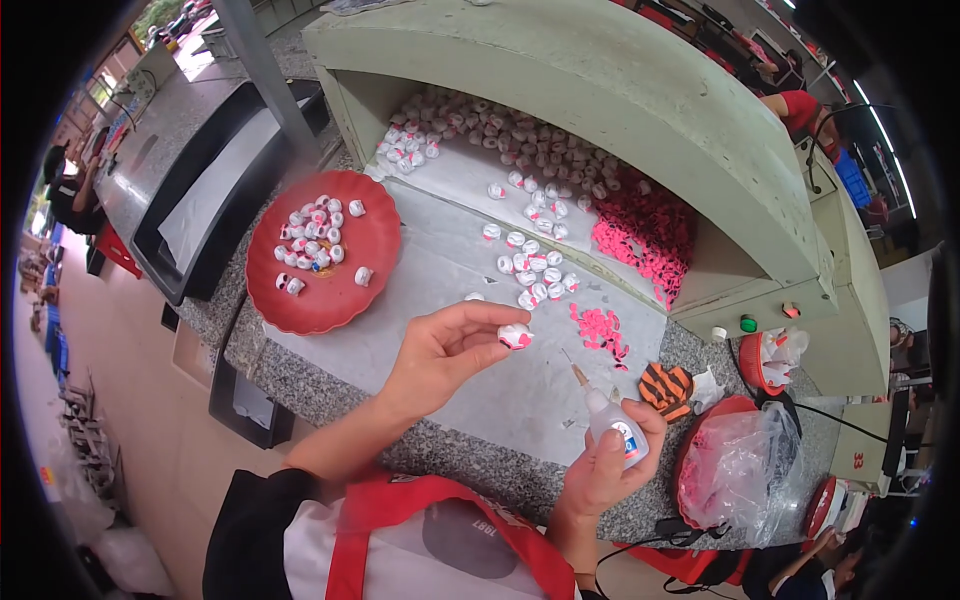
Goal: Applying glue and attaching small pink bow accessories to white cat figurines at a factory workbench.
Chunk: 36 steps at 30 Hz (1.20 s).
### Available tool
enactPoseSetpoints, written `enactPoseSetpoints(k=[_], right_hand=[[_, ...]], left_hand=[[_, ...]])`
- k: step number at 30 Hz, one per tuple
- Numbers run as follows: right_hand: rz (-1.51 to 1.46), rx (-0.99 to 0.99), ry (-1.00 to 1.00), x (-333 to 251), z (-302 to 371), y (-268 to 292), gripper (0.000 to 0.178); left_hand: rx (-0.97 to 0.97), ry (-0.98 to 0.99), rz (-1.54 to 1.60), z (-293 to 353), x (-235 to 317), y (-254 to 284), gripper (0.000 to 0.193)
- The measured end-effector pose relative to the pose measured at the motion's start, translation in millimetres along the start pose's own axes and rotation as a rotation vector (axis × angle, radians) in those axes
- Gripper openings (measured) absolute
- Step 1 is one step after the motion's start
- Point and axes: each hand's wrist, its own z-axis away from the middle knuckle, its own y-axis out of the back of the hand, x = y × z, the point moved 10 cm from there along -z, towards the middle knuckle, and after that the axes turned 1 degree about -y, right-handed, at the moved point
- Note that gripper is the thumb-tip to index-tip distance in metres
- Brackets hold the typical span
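The left hand is raised over the near part of the granite counter, its thumb and fingertips pinched together on a small white bead-like piece with a pink mark, which sticks out to the right of the fingertips, above the pale sheet that covers the counter's middle. The right hand sits lower, just over the counter's near edge, its fingers wrapped around a small glue bottle whose thin brown nozzle points up and left toward the held piece, clearly apart from it. Near the counter's left edge stands a red tray with more white pieces. Loose white pieces and pink bits lie on the sheet beyond the hands. A clear bag of pink bits rests at the counter's right end.
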Motion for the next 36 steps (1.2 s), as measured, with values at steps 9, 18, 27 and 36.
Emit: enactPoseSetpoints(k=[9, 18, 27, 36], right_hand=[[-0.009, -0.033, -0.043, 1.5, 1.3, -2.1, 0.037], [-0.007, -0.038, -0.03, 3.1, 0.9, -2.1, 0.037], [-0.002, -0.074, -0.076, 19.5, -2.7, -6.0, 0.036], [-0.026, 0.025, -0.123, 21.6, -0.9, 18.9, 0.039]], left_hand=[[0.001, -0.047, -0.127, 1.2, 2.2, 0.8, 0.03], [0.106, -0.065, -0.385, 0.7, 0.8, 17.7, 0.028], [0.568, -0.52, -1.574, -4.5, 39.8, 83.6, 0.03], [0.099, 0.471, -0.03, -24.1, -81.4, 52.6, 0.031]])
